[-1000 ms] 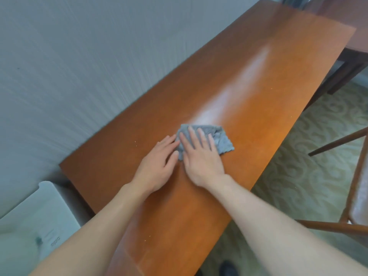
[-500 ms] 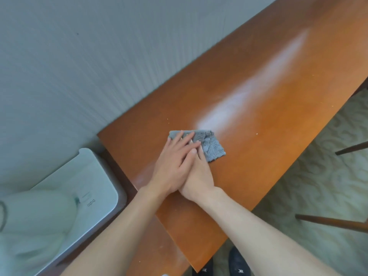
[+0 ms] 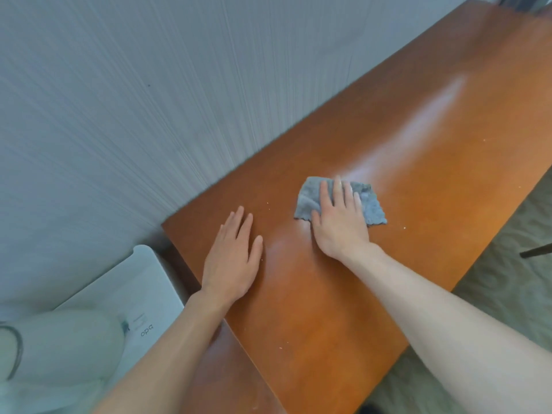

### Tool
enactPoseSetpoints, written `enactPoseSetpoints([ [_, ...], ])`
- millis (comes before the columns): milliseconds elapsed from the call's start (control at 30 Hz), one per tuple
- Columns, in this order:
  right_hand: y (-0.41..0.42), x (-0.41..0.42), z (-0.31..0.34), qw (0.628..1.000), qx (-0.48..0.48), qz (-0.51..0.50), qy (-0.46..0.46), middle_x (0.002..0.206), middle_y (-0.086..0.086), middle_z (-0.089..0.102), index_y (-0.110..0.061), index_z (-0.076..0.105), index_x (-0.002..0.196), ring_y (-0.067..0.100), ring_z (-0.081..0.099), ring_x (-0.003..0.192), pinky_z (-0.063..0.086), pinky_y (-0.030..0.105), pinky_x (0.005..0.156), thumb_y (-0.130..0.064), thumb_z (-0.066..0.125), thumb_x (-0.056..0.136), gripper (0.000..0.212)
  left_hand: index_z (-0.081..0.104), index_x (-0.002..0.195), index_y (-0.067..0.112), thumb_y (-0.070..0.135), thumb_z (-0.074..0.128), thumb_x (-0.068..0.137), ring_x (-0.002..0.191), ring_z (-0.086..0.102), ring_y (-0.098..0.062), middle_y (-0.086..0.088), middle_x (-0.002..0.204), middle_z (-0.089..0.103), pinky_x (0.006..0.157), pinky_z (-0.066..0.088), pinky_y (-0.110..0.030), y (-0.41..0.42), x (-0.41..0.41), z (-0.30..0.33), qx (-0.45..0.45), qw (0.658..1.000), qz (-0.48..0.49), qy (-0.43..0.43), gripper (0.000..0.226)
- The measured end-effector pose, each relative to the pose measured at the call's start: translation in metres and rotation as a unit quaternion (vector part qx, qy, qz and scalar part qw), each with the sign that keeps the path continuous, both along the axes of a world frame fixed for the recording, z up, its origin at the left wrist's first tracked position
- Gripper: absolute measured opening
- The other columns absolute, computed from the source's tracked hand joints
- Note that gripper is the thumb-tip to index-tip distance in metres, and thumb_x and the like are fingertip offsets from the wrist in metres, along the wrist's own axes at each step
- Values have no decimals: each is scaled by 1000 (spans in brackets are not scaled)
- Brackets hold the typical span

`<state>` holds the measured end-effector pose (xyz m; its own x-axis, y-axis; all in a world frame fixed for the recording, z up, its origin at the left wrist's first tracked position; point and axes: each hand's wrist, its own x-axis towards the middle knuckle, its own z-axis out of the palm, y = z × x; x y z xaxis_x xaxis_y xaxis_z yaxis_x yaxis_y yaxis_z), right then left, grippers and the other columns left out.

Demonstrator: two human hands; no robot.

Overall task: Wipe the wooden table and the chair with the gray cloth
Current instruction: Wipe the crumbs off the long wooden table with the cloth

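Observation:
The long wooden table (image 3: pixel 418 162) runs from the lower middle to the upper right, glossy orange-brown with small crumbs on it. A folded gray cloth (image 3: pixel 370 204) lies flat on it near the table's left end. My right hand (image 3: pixel 339 219) presses flat on the cloth, fingers spread over it. My left hand (image 3: pixel 234 258) rests flat on the bare wood to the left, apart from the cloth, holding nothing. Only a dark chair leg (image 3: pixel 536 251) shows at the right edge.
A gray textured wall (image 3: pixel 149 100) runs along the table's far side. A white appliance (image 3: pixel 131 300) stands on the floor at the table's left end. Patterned carpet (image 3: pixel 507 264) lies to the right of the table.
My left hand has come off my right hand and the cloth and now lies flat on the wood to the left. My right hand has slid the cloth rightward.

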<state>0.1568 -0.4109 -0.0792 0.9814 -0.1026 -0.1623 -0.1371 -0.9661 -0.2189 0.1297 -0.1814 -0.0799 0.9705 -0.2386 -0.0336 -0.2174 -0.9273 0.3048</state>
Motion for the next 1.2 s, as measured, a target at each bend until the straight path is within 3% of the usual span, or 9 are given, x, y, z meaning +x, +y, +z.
enactPoseSetpoints([
  [100,44,22,5,998,9,54,-9,171,13,-1,-14,9,163,36,0,157,2,50,127,-36,26,108,62,28,157,20,47,32,104,150,14,-3,8,165,19,119,13,-23,6,-6,-1,-145,988,57,-2,60],
  [200,100,4,7,984,12,175,-20,172,11,1,-18,10,163,36,0,157,1,51,127,-31,34,105,64,38,152,10,42,36,100,146,29,-11,-2,159,35,117,16,-21,9,3,4,-236,963,128,-16,61],
  [300,127,-37,5,965,2,261,-2,171,11,-4,-18,2,163,35,-11,157,-3,51,126,-29,41,100,75,49,145,12,46,35,99,140,40,-16,-3,150,48,119,26,-34,9,3,7,-209,970,123,-26,59],
  [367,112,-46,2,965,0,264,-8,171,9,-5,-19,3,164,32,-13,157,-4,49,126,-30,39,101,72,53,143,16,49,30,100,141,39,-13,1,148,51,121,21,-36,2,3,8,-137,987,80,-31,59],
  [567,0,-52,-5,998,27,48,-36,172,5,-3,-19,7,164,25,-3,158,0,44,127,-31,26,105,62,45,150,17,37,34,104,148,26,-7,4,158,37,123,16,-31,-94,23,8,-125,985,-116,28,52],
  [700,-95,-57,-9,995,-12,-88,-47,172,6,6,-21,11,163,26,6,158,3,43,128,-32,31,104,63,41,152,16,34,38,106,148,22,-8,5,161,31,121,11,-26,-139,33,1,-116,990,-82,21,49],
  [800,-155,-61,-9,980,-31,-192,-35,172,6,3,-21,8,164,26,5,158,6,44,128,-32,31,106,63,39,153,18,36,33,107,145,12,3,9,162,26,119,6,-21,-138,30,0,-130,988,-75,39,50],
  [933,-152,-54,-2,966,-11,-257,-18,172,8,-3,-21,3,164,28,-2,158,2,45,128,-26,30,106,64,39,153,19,32,32,108,147,12,3,12,162,25,118,5,-19,-133,31,2,-152,983,-82,64,48],
  [1200,-15,-79,-5,992,98,19,-81,171,6,13,-18,22,162,26,9,158,3,43,128,-15,43,97,68,45,149,14,30,34,108,146,17,0,7,160,29,118,7,-21,-140,32,6,-142,985,-70,62,46],
])
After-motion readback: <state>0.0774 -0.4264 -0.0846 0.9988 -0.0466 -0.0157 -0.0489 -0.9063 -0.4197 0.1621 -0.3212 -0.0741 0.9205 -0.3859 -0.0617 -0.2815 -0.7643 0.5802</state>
